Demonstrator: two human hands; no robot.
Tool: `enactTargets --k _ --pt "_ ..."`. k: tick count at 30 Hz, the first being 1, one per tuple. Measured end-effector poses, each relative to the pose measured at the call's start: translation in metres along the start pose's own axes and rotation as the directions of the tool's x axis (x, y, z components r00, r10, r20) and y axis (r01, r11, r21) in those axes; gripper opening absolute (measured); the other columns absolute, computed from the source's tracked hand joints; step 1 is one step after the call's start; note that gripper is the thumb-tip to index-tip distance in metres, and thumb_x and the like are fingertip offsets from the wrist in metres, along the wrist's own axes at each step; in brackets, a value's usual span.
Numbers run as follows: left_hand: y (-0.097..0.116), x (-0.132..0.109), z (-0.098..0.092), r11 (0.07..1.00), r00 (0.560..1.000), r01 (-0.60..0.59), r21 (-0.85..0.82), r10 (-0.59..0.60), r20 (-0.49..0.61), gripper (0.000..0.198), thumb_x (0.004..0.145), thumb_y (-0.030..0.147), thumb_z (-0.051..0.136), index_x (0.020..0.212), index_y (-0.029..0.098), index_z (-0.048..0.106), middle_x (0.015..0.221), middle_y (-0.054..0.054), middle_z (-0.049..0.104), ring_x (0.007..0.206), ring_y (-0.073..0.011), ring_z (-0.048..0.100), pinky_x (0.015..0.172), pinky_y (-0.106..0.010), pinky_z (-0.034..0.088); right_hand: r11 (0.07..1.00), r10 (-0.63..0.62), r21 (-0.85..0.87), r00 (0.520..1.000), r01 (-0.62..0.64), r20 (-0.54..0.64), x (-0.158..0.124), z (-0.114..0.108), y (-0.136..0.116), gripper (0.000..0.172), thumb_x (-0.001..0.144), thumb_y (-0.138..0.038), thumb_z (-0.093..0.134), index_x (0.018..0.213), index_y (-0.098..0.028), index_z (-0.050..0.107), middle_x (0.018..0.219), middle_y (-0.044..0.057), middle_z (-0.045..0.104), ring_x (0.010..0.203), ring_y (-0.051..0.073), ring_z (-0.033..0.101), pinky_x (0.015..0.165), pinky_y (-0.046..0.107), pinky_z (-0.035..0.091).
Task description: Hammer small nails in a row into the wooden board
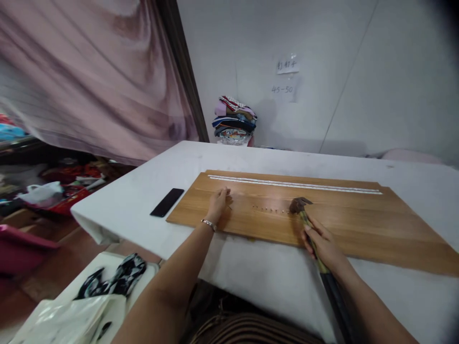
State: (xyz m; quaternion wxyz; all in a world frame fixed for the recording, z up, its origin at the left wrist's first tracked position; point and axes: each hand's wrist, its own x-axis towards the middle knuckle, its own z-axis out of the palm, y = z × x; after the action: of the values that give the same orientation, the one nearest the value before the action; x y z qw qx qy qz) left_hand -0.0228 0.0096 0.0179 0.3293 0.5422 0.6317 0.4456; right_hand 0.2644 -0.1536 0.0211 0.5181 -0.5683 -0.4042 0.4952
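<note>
A wooden board (358,220) lies flat on the table, with a short row of small nails (271,210) standing in its surface. My right hand (322,241) is wrapped around the handle of a claw hammer (298,204). The hammer's head is low over the board at the right end of the nail row; I cannot tell whether it touches. To the left of the nails, my left hand (218,203) is over the board with its fingers pinched together. Whatever they hold, if anything, is too small to make out. A thin dark mark shows just below those fingertips.
Two white strips (294,184) run along the board's far side. A black phone (167,202) lies left of the board on the white-covered table (143,181). Folded clothes (234,122) are stacked by the wall. A stool (143,272) with a patterned cloth (124,277) stands at lower left.
</note>
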Motion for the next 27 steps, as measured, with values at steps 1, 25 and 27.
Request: enactTargets --k 1,25,27 --pt "-0.002 -0.001 -0.003 1.0 1.0 -0.014 0.016 0.014 0.016 0.036 0.088 0.037 0.041 0.085 0.013 0.067 0.095 -0.01 0.071 0.086 -0.0172 0.064 0.081 -0.03 0.049 1.0 0.0 0.0 1.0 0.0 0.002 0.0 0.0 0.0 0.073 0.077 -0.046 0.06 0.141 -0.017 0.04 0.061 -0.005 0.051 0.035 0.007 0.039 0.027 0.018 0.032" --pt "-0.019 -0.031 -0.019 0.662 0.902 -0.431 0.613 0.334 0.273 0.029 0.085 0.042 0.046 0.084 0.022 0.067 0.092 -0.006 0.065 0.089 -0.0192 0.058 0.083 -0.031 0.044 0.999 -0.004 0.037 1.0 0.004 -0.001 0.001 0.003 -0.003 0.067 0.081 -0.039 0.056 0.143 -0.018 0.039 0.06 -0.007 0.051 0.034 0.006 0.038 0.028 0.017 0.031" --pt "-0.018 -0.031 -0.019 0.686 0.927 -0.375 0.624 0.278 0.252 0.029 0.084 0.043 0.046 0.082 0.022 0.066 0.089 -0.004 0.065 0.085 -0.0187 0.058 0.077 -0.03 0.044 0.999 -0.007 0.044 1.0 0.007 -0.001 0.001 0.002 -0.002 0.067 0.082 -0.04 0.056 0.143 -0.019 0.039 0.061 -0.007 0.051 0.035 0.006 0.038 0.028 0.017 0.032"
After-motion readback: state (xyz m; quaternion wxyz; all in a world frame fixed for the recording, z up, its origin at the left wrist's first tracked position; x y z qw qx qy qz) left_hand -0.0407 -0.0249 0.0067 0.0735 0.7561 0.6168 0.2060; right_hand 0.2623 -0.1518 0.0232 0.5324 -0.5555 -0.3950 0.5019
